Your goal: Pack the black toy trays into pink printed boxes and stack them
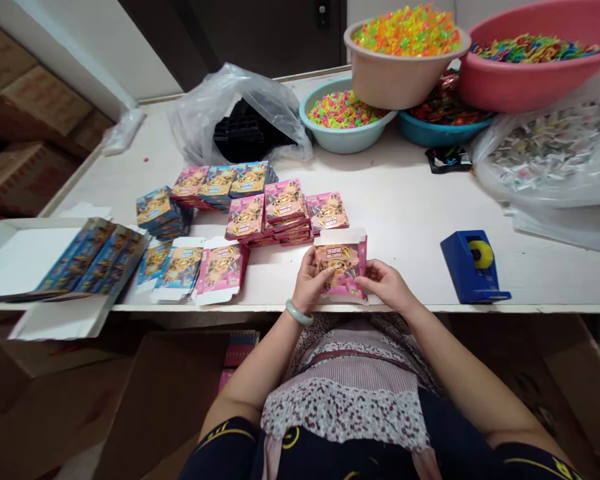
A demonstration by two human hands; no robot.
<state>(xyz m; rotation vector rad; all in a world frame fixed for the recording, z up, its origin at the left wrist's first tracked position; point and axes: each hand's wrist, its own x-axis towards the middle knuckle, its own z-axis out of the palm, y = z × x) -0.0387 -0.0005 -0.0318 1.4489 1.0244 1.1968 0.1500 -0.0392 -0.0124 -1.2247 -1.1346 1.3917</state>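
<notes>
While both hands grip, left hand (310, 280), right hand (387, 285), pink carton (341, 263)

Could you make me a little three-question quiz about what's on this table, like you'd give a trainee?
1. True or false: both hands hold the pink box.
2. What lies on the table to the right of the right hand?
A. a blue tape dispenser
B. a pair of scissors
C. a stapler
3. Fill in: the wrist of the left hand wears a pale green ____.

Key
1. True; one hand grips each side of it, at the table edge.
2. A
3. bangle
</notes>
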